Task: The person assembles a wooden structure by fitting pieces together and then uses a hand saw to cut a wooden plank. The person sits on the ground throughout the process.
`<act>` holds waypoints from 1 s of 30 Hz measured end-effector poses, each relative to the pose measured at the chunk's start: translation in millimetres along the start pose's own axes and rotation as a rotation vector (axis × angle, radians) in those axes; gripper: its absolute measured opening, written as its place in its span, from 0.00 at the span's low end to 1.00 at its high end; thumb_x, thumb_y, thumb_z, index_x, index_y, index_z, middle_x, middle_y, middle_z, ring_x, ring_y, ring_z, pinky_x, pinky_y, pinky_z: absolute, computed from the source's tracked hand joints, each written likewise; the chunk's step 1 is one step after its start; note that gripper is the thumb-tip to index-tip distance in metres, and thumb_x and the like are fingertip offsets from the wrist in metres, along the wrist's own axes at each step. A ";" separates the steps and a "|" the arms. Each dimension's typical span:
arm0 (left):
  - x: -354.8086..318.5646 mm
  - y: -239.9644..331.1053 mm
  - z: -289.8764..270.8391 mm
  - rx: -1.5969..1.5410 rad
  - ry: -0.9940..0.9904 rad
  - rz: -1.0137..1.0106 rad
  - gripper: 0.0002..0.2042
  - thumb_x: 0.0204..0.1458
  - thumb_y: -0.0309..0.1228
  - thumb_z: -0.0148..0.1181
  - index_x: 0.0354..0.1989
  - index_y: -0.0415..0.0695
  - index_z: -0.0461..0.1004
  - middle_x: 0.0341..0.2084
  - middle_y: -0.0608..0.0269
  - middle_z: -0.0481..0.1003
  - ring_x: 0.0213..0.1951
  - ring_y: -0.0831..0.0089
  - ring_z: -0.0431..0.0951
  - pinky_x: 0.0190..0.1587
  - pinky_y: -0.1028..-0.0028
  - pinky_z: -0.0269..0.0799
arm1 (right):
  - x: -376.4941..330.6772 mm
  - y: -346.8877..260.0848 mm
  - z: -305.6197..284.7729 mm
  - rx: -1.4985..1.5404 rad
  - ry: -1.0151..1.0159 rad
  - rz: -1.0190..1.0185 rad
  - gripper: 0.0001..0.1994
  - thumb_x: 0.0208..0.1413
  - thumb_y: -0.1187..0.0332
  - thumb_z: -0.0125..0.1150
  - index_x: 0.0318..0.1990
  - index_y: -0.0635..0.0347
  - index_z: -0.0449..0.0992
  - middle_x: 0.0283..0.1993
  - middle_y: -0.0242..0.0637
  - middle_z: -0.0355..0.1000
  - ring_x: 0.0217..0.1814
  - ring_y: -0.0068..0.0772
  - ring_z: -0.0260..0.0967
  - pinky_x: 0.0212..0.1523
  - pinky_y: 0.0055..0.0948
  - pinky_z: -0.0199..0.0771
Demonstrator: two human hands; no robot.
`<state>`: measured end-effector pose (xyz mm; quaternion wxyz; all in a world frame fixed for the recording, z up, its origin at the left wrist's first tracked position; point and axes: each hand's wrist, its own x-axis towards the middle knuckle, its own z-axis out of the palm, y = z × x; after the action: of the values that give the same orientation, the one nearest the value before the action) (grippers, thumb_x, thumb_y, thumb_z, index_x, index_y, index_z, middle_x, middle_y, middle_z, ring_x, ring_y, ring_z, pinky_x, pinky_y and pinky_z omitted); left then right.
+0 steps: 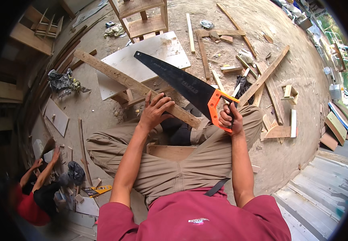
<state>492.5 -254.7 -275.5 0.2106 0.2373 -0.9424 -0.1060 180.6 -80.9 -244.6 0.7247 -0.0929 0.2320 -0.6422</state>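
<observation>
At the far left I note a second person (35,193) in a red top, low on the ground, both hands raised toward small wood offcuts; beside that person lies a yellow-and-black flat tool (97,190) on the dirt, its markings too small to make out. Further up the left side, a crumpled dark rag (63,81) sits on the ground near stacked timber. Moving inward, my left hand (154,110) lies flat with fingers spread, pressing down on a long rough wooden plank (133,85) that runs diagonally from upper left to lower right across a pale board (149,54), which rests on a low support. The plank's near end lies just above my knees. Right of centre, my right hand (229,117) is closed tight around the orange handle of a hand saw (182,82); the black blade points up and left, its toothed edge over the plank, though I cannot tell whether the teeth touch the wood. At the right, loose wood strips (264,76) and small offcuts lie scattered over the bare ground, with corrugated metal sheets (318,197) at the lower right.
</observation>
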 end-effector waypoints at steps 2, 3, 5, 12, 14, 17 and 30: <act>11.3 -7.2 -4.7 0.002 0.025 0.001 0.31 0.39 0.46 0.73 0.57 0.61 0.72 0.54 0.75 0.70 0.65 0.71 0.62 0.75 0.54 0.39 | -0.4 -0.7 -1.1 0.006 -0.007 -0.006 0.19 0.72 0.50 0.40 0.33 0.52 0.63 0.16 0.19 0.50 0.12 0.13 0.43 0.19 0.20 0.50; 17.8 -11.8 -7.1 -0.012 0.036 0.011 0.31 0.39 0.43 0.74 0.56 0.58 0.73 0.54 0.73 0.71 0.64 0.69 0.63 0.74 0.54 0.42 | -0.5 -2.0 -1.4 0.013 -0.008 -0.012 0.19 0.72 0.50 0.40 0.33 0.52 0.63 0.16 0.19 0.50 0.12 0.13 0.43 0.19 0.20 0.50; 32.6 -22.8 -15.5 -0.060 0.051 -0.021 0.30 0.39 0.41 0.74 0.55 0.55 0.73 0.53 0.72 0.71 0.64 0.67 0.63 0.74 0.55 0.44 | 0.5 -1.8 -0.3 0.029 -0.016 -0.012 0.19 0.71 0.49 0.40 0.33 0.52 0.63 0.16 0.19 0.50 0.12 0.13 0.43 0.19 0.20 0.50; 33.9 -73.6 -34.7 -0.107 0.215 -0.233 0.31 0.43 0.38 0.73 0.56 0.42 0.69 0.56 0.55 0.68 0.66 0.56 0.61 0.72 0.53 0.48 | 3.9 -0.8 3.5 0.002 -0.017 0.062 0.20 0.71 0.47 0.40 0.32 0.51 0.63 0.16 0.19 0.49 0.12 0.14 0.44 0.19 0.21 0.50; 26.8 -82.3 -43.2 -0.241 0.320 -0.332 0.28 0.49 0.34 0.68 0.57 0.38 0.68 0.57 0.51 0.68 0.66 0.54 0.61 0.71 0.56 0.49 | 4.5 1.3 -1.1 0.027 -0.032 0.095 0.21 0.71 0.46 0.40 0.31 0.51 0.62 0.15 0.19 0.50 0.11 0.15 0.43 0.19 0.22 0.50; 24.2 -101.6 -48.3 -0.525 0.547 -0.599 0.21 0.56 0.31 0.56 0.57 0.35 0.69 0.58 0.47 0.68 0.62 0.54 0.66 0.67 0.60 0.58 | 7.9 4.1 -5.4 -0.006 0.013 0.153 0.21 0.70 0.46 0.41 0.30 0.51 0.62 0.15 0.19 0.50 0.11 0.15 0.44 0.18 0.22 0.50; 41.8 -143.0 -50.6 -0.081 0.431 -0.620 0.14 0.52 0.35 0.63 0.43 0.40 0.78 0.44 0.53 0.77 0.50 0.55 0.74 0.57 0.60 0.67 | 42.4 -0.3 -9.5 -0.435 0.465 0.182 0.19 0.62 0.47 0.59 0.38 0.54 0.66 0.20 0.28 0.62 0.16 0.20 0.59 0.18 0.22 0.64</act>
<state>539.4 -404.0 -258.9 0.3712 0.5196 -0.7549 -0.1493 178.8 -120.6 -262.0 0.6698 -0.0754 0.5303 -0.5143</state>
